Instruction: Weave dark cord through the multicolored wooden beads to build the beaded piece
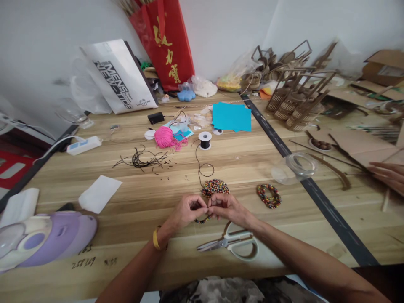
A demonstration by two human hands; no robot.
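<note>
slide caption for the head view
Both hands pinch a beaded string above scissors, beside a coiled bracelet and black thread spool.

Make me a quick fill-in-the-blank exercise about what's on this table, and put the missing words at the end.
1. A yellow band circles the wrist of the ____ hand.
2. Nearer the person than the right hand, a pair of ____ lies on the table.
3. The ball of yarn is coloured ____.
4. Black cord is wound on a white ____.

Missing words: left; scissors; pink; spool.
</note>
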